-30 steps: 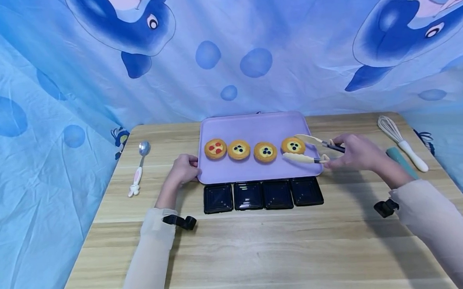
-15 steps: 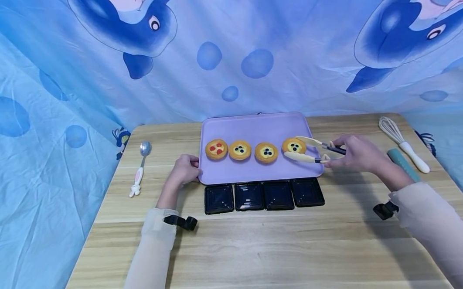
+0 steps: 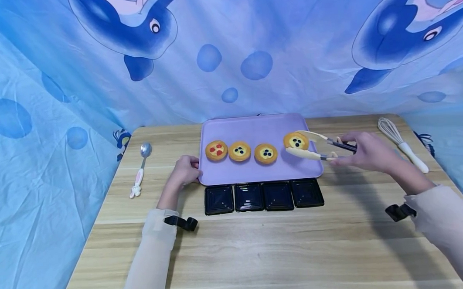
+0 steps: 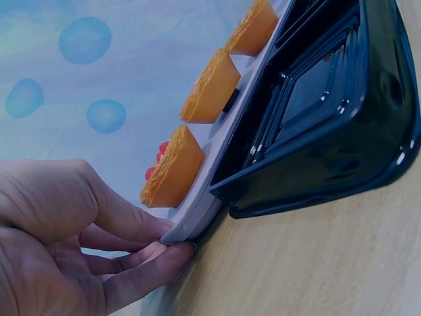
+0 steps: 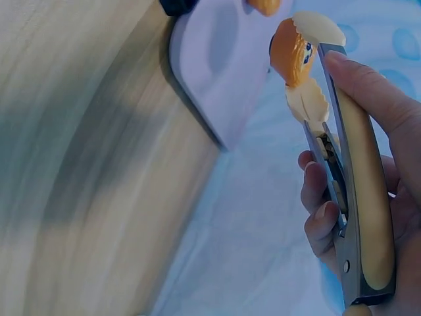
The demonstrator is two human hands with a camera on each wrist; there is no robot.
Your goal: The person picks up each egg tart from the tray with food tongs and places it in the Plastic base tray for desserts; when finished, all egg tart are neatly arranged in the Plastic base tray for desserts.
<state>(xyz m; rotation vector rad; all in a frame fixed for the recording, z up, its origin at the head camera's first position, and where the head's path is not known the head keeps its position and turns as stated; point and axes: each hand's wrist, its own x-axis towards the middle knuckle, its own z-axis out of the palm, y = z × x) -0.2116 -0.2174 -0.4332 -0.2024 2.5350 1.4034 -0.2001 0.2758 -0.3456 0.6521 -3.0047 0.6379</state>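
In the head view my left hand (image 3: 185, 169) holds the left rim of a lilac tray (image 3: 254, 128); the left wrist view shows thumb above and fingers below the rim (image 4: 191, 220). My right hand (image 3: 367, 152) grips cream-tipped tongs (image 3: 304, 153) by their metal-edged handles. Between the tong tips is an egg tart (image 3: 295, 141) topped with dark berries, raised over the tray's right end. Three more tarts sit in a row on the tray: one with red pieces (image 3: 216, 151), two with dark berries (image 3: 239, 151).
Several square black plastic trays (image 3: 248, 197) line the lilac tray's front edge. On the left lies a spoon (image 3: 139, 175) with a rabbit-shaped handle end. A whisk (image 3: 402, 144) lies at the right, with a green item mostly hidden by the right forearm. A blue curtain (image 3: 226, 53) hangs behind.
My right hand has moved slightly to the right and lifted the rightmost tart off the tray with the tongs. My left hand has stayed on the tray's rim.
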